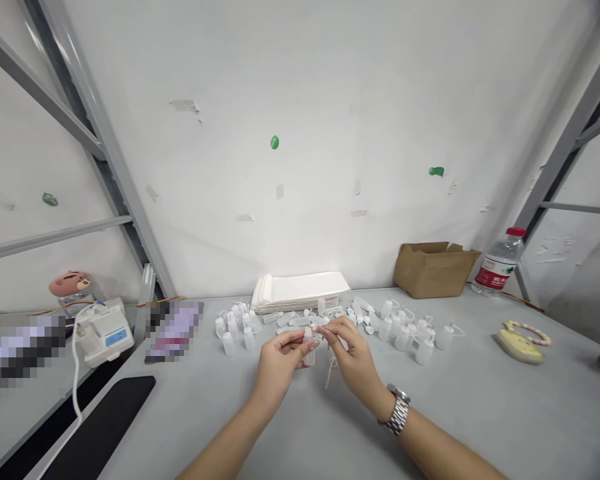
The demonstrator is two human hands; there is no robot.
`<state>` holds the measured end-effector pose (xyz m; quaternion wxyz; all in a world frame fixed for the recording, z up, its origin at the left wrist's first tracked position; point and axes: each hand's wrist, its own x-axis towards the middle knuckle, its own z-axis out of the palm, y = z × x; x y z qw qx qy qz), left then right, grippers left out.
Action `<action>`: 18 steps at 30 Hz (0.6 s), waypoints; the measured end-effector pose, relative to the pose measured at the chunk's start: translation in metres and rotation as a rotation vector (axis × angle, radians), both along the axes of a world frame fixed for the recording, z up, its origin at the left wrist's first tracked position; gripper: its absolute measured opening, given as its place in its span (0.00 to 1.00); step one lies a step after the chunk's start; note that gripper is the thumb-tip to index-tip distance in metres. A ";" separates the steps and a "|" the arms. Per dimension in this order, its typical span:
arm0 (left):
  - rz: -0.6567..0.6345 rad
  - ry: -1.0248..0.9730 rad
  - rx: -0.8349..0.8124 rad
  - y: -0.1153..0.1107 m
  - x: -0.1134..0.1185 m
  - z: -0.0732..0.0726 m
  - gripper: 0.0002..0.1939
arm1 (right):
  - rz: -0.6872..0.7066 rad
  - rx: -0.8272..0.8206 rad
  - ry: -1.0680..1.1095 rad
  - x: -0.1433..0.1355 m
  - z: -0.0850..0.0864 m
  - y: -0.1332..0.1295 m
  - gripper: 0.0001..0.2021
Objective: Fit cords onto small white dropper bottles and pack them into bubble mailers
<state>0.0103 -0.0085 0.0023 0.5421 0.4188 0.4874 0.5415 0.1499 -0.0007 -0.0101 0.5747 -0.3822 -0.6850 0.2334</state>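
Near the middle of the grey table, my left hand (283, 360) is closed around a small translucent bottle (309, 348), held upright. My right hand (351, 353), with a metal watch on the wrist, pinches at the bottle's top from the right; what its fingertips hold is too small to name. A thin white strap (330, 375) shows below the right fingers. Beyond both hands lie loose small bottles (285, 320). More bottles stand upright in a group at the left (229, 343) and in another at the right (424, 351), many with looped straps.
A stack of white padded envelopes (300, 290) lies against the wall. Toward the back right are a cardboard box (430, 273) and a red-capped water bottle (497, 263). A yellow pouch (520, 345) lies at right. At left are a white device (105, 333) and a black mat (105, 423).
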 end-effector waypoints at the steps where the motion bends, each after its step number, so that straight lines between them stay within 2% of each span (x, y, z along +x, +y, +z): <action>1: 0.000 0.011 0.004 0.000 0.000 -0.001 0.20 | 0.005 -0.014 0.003 0.000 0.000 0.000 0.11; 7: 0.038 0.063 0.010 -0.003 0.004 -0.005 0.17 | 0.065 -0.080 0.008 -0.002 -0.001 0.001 0.11; 15: 0.060 0.033 -0.054 -0.003 0.004 -0.004 0.18 | 0.069 0.085 -0.124 0.000 -0.010 0.004 0.09; 18: 0.075 0.044 -0.027 -0.002 0.003 -0.005 0.19 | 0.073 0.008 -0.062 0.000 -0.008 0.004 0.09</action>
